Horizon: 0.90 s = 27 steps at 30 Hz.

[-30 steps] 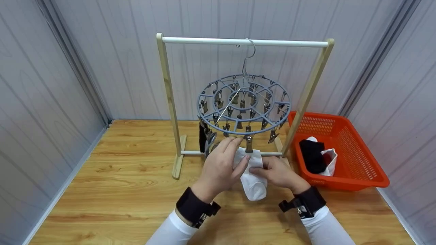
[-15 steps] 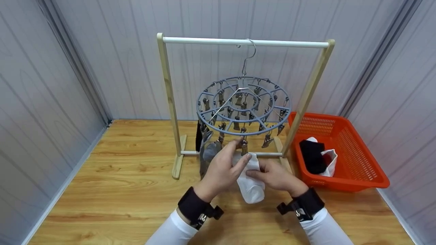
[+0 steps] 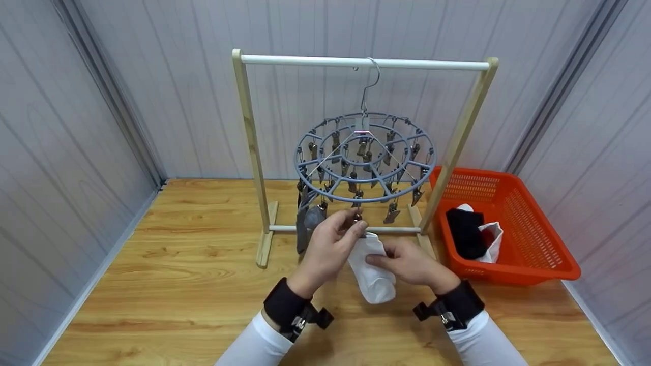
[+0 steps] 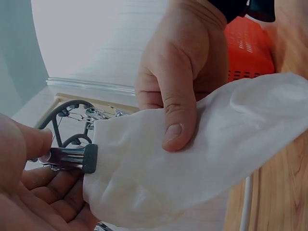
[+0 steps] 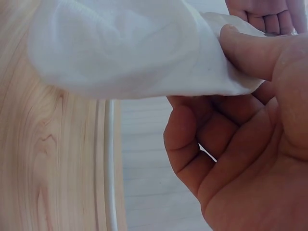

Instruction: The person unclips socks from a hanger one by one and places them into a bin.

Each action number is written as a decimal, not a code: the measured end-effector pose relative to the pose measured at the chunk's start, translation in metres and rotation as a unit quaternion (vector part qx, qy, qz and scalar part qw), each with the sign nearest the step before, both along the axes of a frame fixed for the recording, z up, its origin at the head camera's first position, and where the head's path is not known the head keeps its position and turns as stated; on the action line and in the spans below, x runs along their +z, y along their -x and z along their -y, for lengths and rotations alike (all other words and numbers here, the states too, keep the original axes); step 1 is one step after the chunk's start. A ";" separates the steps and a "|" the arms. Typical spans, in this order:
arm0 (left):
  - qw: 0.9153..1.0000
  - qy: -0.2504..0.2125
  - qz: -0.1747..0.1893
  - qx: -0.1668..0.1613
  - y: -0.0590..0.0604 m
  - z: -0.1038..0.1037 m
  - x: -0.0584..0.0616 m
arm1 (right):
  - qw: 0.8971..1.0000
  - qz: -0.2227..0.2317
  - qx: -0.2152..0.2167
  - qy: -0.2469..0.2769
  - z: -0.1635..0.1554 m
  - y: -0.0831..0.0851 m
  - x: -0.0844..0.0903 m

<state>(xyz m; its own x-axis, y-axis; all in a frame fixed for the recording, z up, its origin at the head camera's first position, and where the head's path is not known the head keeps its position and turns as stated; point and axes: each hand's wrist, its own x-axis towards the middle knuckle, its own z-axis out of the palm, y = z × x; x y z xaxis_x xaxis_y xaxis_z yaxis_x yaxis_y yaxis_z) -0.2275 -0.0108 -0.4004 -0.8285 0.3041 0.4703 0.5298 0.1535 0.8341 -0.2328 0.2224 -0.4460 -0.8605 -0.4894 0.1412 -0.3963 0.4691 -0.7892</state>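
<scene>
A white sock [image 3: 374, 277] hangs slanting below the round blue-grey clip hanger [image 3: 366, 200]. My right hand [image 3: 414, 262] pinches it just below the cuff, thumb on the near face, as the right wrist view shows too. With thumb and fingers my left hand [image 3: 328, 246] grips a metal clip [image 4: 72, 158] at the hanger's front. In the left wrist view the clip's dark tip overlaps the edge of the cuff. Whether cloth lies between both its halves cannot be seen. Grey socks [image 3: 303, 236] hang from the hanger's left side, behind my left hand.
A wooden rack with a white top bar [image 3: 305, 60] carries the hanger by its hook. Several unused clips dangle from the rings. An orange basket [image 3: 552, 239] stands at the right, holding a black sock [image 3: 465, 231] and white ones [image 3: 492, 244]. Panel walls enclose the table.
My left fingers, earlier beside and behind the clip, now close on it. The hanger has turned a little, swinging that clip leftward. My right hand keeps its pinch on the sock.
</scene>
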 end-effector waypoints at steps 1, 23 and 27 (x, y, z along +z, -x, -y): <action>1.000 -0.001 -0.001 0.005 0.000 0.000 0.000 | 1.000 0.001 0.000 0.000 0.000 0.000 0.000; 0.997 -0.064 -0.019 0.026 0.003 0.003 -0.003 | 1.000 0.014 -0.002 0.011 0.000 0.000 0.001; 0.997 -0.071 -0.010 0.018 0.002 0.003 -0.004 | 1.000 0.012 -0.008 0.003 0.000 0.000 0.002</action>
<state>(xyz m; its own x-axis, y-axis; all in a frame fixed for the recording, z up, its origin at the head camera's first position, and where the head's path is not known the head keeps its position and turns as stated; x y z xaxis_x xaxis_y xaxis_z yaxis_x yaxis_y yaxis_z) -0.2298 -0.0136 -0.4041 -0.8273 0.2037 0.5235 0.5434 0.0538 0.8377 -0.2325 0.2221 -0.4442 -0.8712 -0.4751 0.1241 -0.3703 0.4698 -0.8013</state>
